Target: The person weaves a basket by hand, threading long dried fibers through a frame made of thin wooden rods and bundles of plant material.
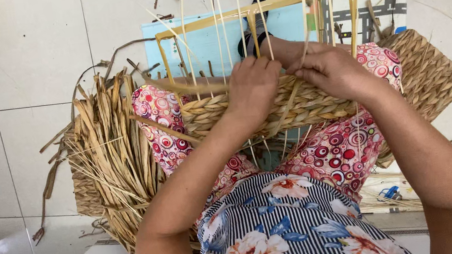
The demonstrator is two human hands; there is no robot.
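1. Weaving is what's in hand here, and we'd say we're mid-row: the braided band [270, 106] of thick twisted fibre lies across our lap, built up round the thin upright stakes [218, 23] of a pale rectangular frame [257, 7].

2. Our left hand [252, 85] sits flat on top of the band, fingers curled over its far edge and pressing it down, so it's closed on the band itself rather than pinching anything.

3. Our right hand [335, 69] is just right of it, also on the band's top edge. Fingers are bunched together round a strand near one stake, but we can't tell exactly which strand is pinched.

4. Our guess for the next move: the working strand needs tucking behind the next stake and pulling snug, while the left hand keeps the row packed. It calls for even tension, or the row would come out lumpy.

5. Left of the band, a big bundle of dried leaves [117, 159] is heaped on the floor, close enough to grab from. Right of the band, a finished woven mat [434, 73] pokes out from behind our knee.

6. Beyond the band, a light blue sheet [209, 42] lies under the frame on a white tiled floor [20, 113], with loose scraps scattered about. Plain indoor floor, decent light.
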